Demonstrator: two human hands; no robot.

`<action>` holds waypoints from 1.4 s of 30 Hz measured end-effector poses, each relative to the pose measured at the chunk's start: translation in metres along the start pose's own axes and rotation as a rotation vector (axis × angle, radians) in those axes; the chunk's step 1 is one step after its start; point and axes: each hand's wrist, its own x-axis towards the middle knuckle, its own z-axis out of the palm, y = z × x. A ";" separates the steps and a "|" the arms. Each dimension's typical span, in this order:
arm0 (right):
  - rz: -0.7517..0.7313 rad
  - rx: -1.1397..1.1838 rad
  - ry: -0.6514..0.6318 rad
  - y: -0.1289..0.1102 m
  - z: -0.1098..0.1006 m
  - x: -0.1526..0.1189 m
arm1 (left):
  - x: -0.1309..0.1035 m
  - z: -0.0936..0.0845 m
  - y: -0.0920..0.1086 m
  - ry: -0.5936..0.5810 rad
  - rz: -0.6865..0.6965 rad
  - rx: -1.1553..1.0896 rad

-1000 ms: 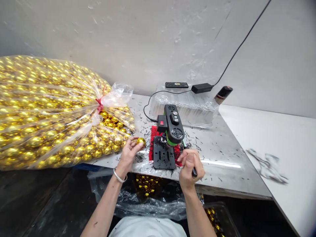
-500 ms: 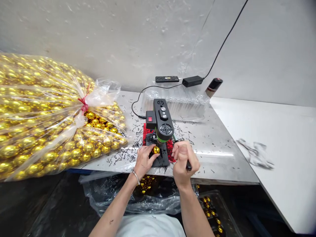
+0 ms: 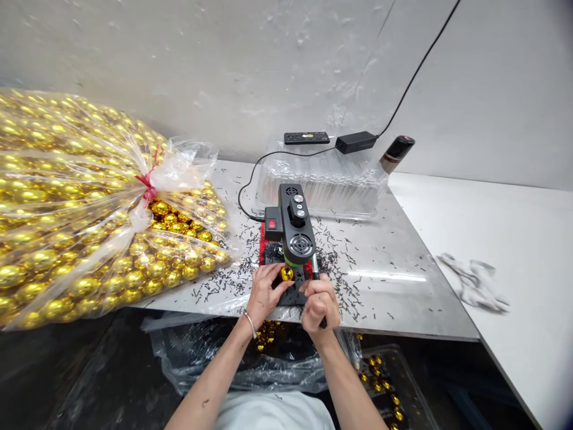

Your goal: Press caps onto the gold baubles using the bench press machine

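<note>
A small black bench machine (image 3: 296, 224) with round grilles and a red switch stands near the table's front edge. Under its head sits a shiny gold ball (image 3: 287, 273), pinched between thumb and fingers of my left hand (image 3: 264, 294). My right hand (image 3: 320, 304) is wrapped round the machine's black lever handle (image 3: 323, 323), just right of the base. Black shavings (image 3: 224, 280) lie scattered around the base, over a red mat (image 3: 262, 248) that shows at its edges.
Large clear bags of gold balls (image 3: 67, 209) fill the left. Behind the machine are a clear plastic container (image 3: 322, 185), a power adapter (image 3: 356, 142) and a dark-capped bottle (image 3: 397, 153). White gloves (image 3: 474, 283) lie right. Below the edge hangs a plastic bag (image 3: 201, 352) beside a tray (image 3: 416, 388).
My right hand has moved left and closer to the base with the lever. The machine's head sits lower over the gold ball. My left hand still holds the ball.
</note>
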 end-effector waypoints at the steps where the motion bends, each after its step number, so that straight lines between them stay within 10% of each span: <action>1: 0.010 -0.002 0.014 0.001 0.001 -0.002 | 0.000 0.000 0.001 -0.003 -0.001 -0.004; 15: 0.095 0.025 0.060 -0.020 -0.008 0.034 | 0.000 0.001 0.003 0.060 -0.074 -0.117; 21: 0.207 0.081 0.042 -0.040 -0.013 0.066 | -0.051 -0.035 0.015 0.061 -0.017 -0.100; 28: 0.132 0.095 0.130 -0.024 -0.009 0.055 | -0.123 -0.032 -0.005 -0.132 0.196 0.037; 36: 0.482 0.127 0.369 -0.033 0.002 0.016 | -0.101 -0.039 -0.008 -0.047 0.209 -0.071; 39: 0.608 0.051 0.091 -0.041 0.015 -0.014 | -0.081 -0.059 -0.010 0.064 0.021 -0.122; 42: 0.381 0.105 -0.369 -0.048 0.049 -0.015 | -0.047 -0.087 -0.026 0.320 -0.219 -0.081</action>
